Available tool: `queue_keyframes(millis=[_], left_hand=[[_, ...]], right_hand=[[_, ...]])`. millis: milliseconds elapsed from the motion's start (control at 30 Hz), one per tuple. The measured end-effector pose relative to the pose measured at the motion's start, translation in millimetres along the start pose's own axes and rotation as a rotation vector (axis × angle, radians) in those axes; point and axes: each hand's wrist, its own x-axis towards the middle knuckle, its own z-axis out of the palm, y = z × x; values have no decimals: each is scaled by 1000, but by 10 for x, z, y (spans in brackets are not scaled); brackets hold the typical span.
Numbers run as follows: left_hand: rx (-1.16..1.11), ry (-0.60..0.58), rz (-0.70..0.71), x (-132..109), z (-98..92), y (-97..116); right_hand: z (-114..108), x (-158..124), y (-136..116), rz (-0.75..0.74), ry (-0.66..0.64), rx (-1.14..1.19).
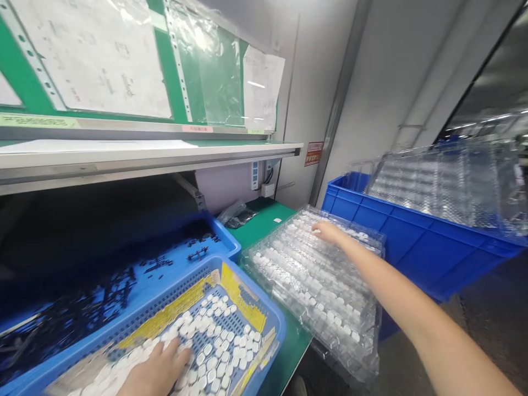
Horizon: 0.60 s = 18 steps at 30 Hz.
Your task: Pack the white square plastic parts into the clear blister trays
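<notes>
My left hand (pixel 155 369) reaches down into a blue perforated basket (pixel 277 314), its fingers somewhat apart and touching the heap of small white rounded-square pieces (pixel 211 363). No piece shows gripped in that hand. Over the far part of a clear plastic tray (pixel 284 258), my right hand (pixel 328 232) has its fingers pinched together and pointing down. Whatever lies between those fingertips is too small or hidden to make out. Rows of white pieces sit in the tray's slots, several of them along its near edge.
Behind the basket stands a blue bin (pixel 226 236) with dark small parts. A large blue crate (pixel 396 231) at right holds clear trays (pixel 437 181). A shelf (pixel 148 159) crosses above the green table (pixel 264 217). A plastic bag (pixel 238 213) lies at the back.
</notes>
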Motion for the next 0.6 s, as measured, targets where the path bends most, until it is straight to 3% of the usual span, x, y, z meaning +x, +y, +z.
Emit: queue_keyframes(millis=[67, 167, 233, 333, 433, 500, 600], left_hand=[[-24, -46, 18, 15, -56, 53], [37, -97, -5, 4, -147, 133], [100, -134, -42, -33, -223, 206], [130, -261, -95, -139, -417, 341], [103, -382, -73, -309, -661, 427], [81, -420, -37, -435, -761, 423], [47, -380, -1, -574, -738, 353]], right_hand=[[160, -102, -223, -57, -22, 114], [720, -368, -658, -123, -150, 339], [1172, -623, -962, -79, -345, 655], [1709, -983, -1338, 143, -761, 981], [1998, -1195, -1563, 241, -973, 940], [2107, -1293, -1642, 264, -1023, 914], [2268, -1455, -1717, 303, -1043, 957]])
